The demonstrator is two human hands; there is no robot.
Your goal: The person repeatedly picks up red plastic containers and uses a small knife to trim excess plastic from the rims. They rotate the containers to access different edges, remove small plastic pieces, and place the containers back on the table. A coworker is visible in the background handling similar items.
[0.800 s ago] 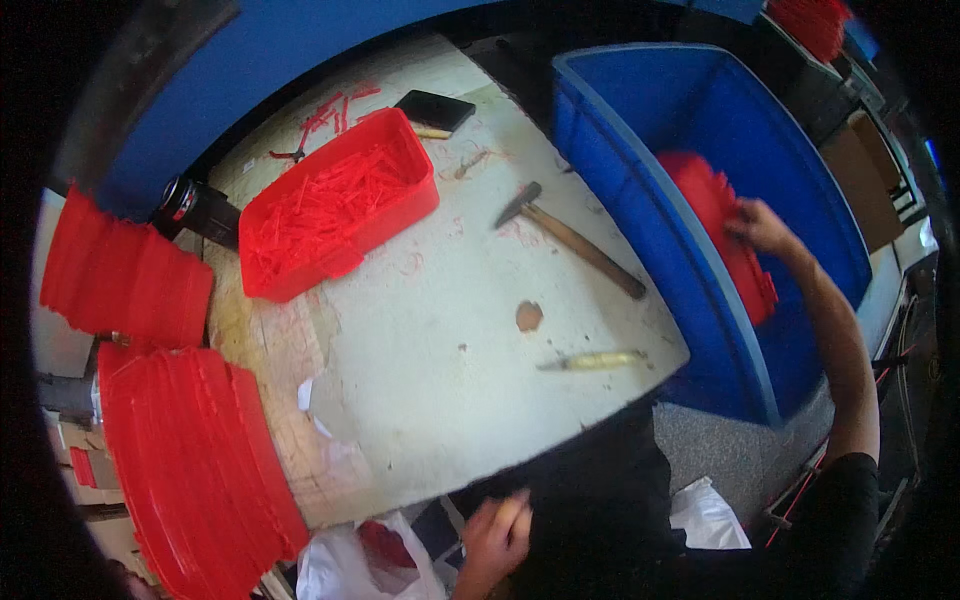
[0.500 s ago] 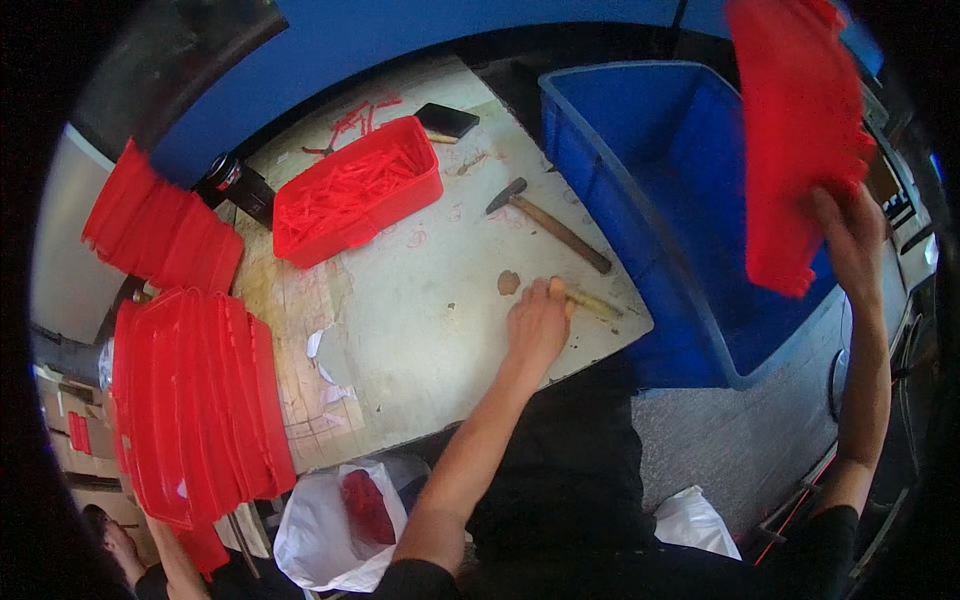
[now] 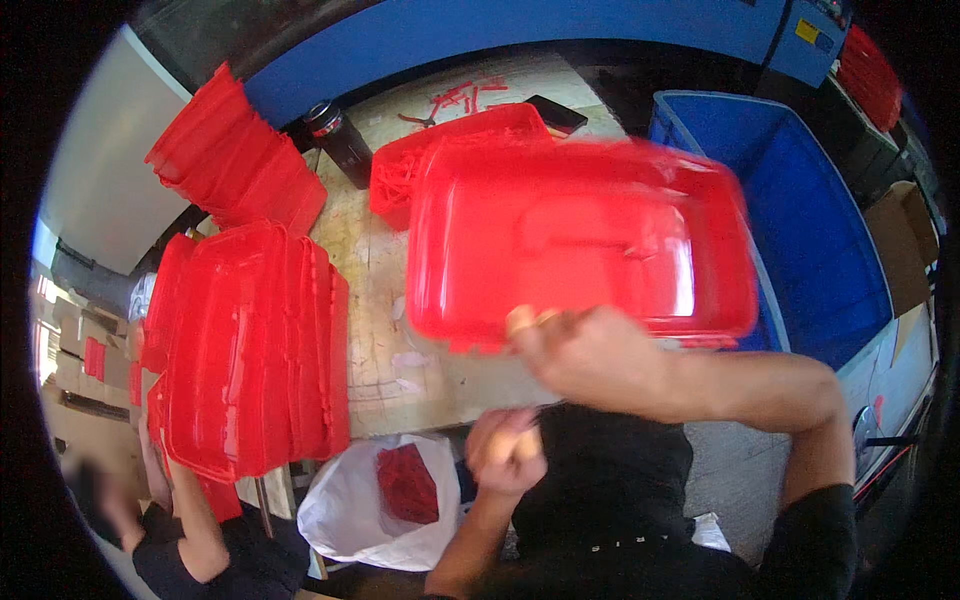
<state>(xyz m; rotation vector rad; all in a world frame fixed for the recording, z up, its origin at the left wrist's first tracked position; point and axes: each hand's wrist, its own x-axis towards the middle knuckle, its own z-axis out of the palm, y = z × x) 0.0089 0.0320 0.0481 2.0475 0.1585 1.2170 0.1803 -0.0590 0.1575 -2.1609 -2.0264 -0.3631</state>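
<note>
Gripping a red plastic lid point(image 3: 590, 240) by its near edge, the wearer's right hand point(image 3: 590, 355) is closing its fingers firmly on the rim. The left hand point(image 3: 505, 455) is staying apart from the lid, just in front of the black shirt point(image 3: 610, 470), and is curling its fingers inward (blur is hiding whatever they may be enclosing, so I cannot tell). The lid is showing its broad, shiny face to the viewer; it is hanging over the table point(image 3: 375, 350), between a stack of red lids and a blue bin, and is covering much of the tabletop from view.

To the left of the hands, a white bag point(image 3: 330, 520) is standing open with something dark red inside. Beyond it, a co-worker's arm point(image 3: 200, 520) is reaching up beside the nearer stack of red lids point(image 3: 245, 350). A second red stack point(image 3: 240, 150) is leaning farther back.

Behind the held lid, a red tub point(image 3: 385, 205) is holding thin red strips, with a black bottle point(image 3: 345, 150) standing beside it. On the right, the blue bin point(image 3: 840, 230) is sitting next to the table. A blue panel point(image 3: 520, 30) is spanning the background.
</note>
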